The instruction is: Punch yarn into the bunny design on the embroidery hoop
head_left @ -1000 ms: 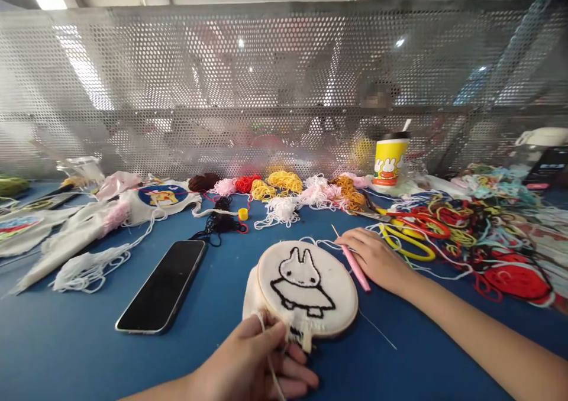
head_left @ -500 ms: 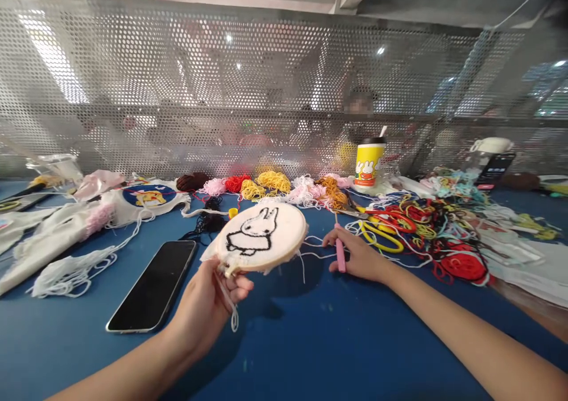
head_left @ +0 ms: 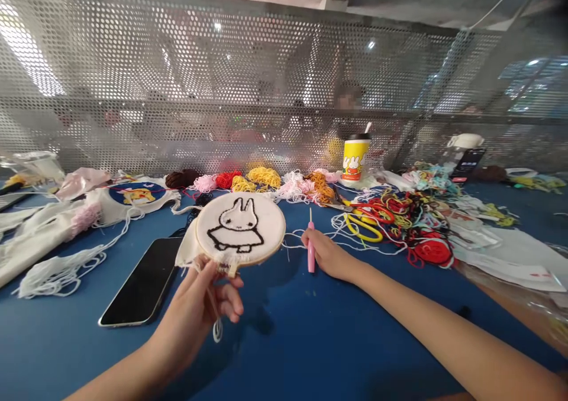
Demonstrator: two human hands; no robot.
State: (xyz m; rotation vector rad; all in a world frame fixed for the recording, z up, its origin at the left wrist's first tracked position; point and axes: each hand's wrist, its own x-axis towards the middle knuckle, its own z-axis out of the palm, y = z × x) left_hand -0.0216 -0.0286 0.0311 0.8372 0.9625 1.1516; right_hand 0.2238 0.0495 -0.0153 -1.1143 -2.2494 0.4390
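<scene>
1. Progress: black outline of the rabbit figure (head_left: 236,235) was in on the white cloth (head_left: 274,223). Ears, head, body and feet all showed, plus small face marks. Outline looked complete or close to it.
2. Left to do, my read: no coloured fill inside the lines. Interior was white; couldn't tell bare cloth from white stitching. Back side out of view.
3. Location: cloth sat stretched in the embroidery hoop (head_left: 261,260), tilted, apparently lifted clear of the blue table (head_left: 288,342), beside the phone (head_left: 141,283).
4. Left hand (head_left: 199,297): thumb clamped at the hoop's lower edge, other fingers half open below. A pale strand (head_left: 217,330) hung from it in a loop.
5. Right hand (head_left: 328,256): curled closed around the pink-handled tool (head_left: 311,256), tip pointing away from the person. Tool was apart from the cloth, so no stitch looked under way.
6. White yarn (head_left: 295,233) ran between hoop and right hand; couldn't tell if the tool was threaded.
</scene>
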